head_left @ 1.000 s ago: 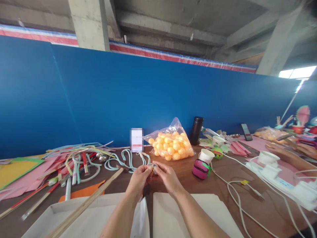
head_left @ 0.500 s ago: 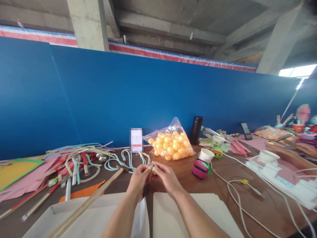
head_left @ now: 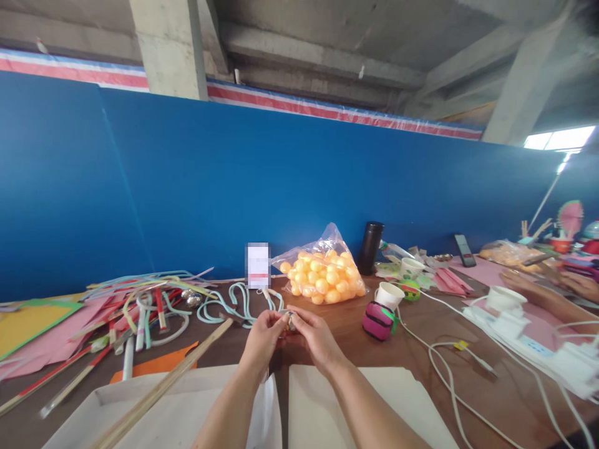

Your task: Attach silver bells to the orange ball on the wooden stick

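Note:
My left hand (head_left: 263,340) and my right hand (head_left: 316,337) meet over the brown table, fingertips pinched together. Between them sits a small shiny silvery object (head_left: 291,321), mostly covered by the fingers, so its kind cannot be made out. Both hands are closed on it. Just beyond them stands a clear plastic bag of orange balls (head_left: 322,277). To the left of my left hand lies a light-blue lanyard (head_left: 238,299) with a white card (head_left: 258,265). Below my forearms are a white paper tray (head_left: 187,405) and a beige sheet (head_left: 365,405).
A wooden stick (head_left: 173,380) crosses the tray. Tubes and sticks (head_left: 145,305) pile up at left. On the right are a magenta pouch (head_left: 378,321), a paper cup (head_left: 390,294), a black bottle (head_left: 371,248), white cables (head_left: 449,380) and a power strip (head_left: 538,349). Another person's arm (head_left: 543,293) reaches in.
My hands stay together on the small object with hardly any shift. The whole view has tilted slightly. At far right the other person's hands have moved a little.

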